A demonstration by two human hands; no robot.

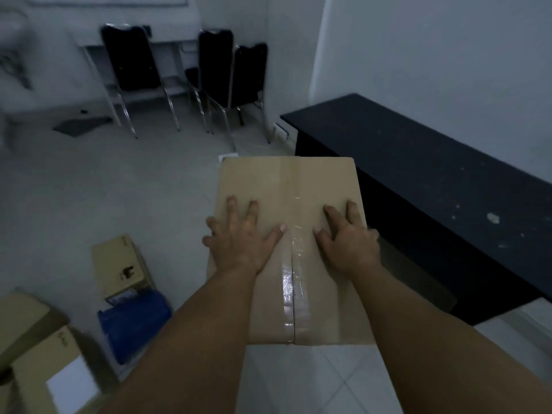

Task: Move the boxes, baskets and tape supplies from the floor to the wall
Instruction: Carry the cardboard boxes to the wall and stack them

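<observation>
Cardboard box [286, 180], sealed, beside black table [418, 162]
Both hands lay open on the top face of the box, fingers straight and spread, the left hand [243, 234] and the right hand [348, 234] on either side of the glossy tape seam [292, 288] that ran down the middle; neither gripped anything. The box stood directly in front of the person, and its underside was hidden, so what it rested on could not be told. Judged from its flat faces and taped flaps, it would handle as stiff, the tape slippery and the bare cardboard giving better friction; its weight could not be judged. Hold was best taken on the two opposite side walls or under the bottom edges. A smaller box [119, 264] lay on the floor [149, 189] to the left, well apart
</observation>
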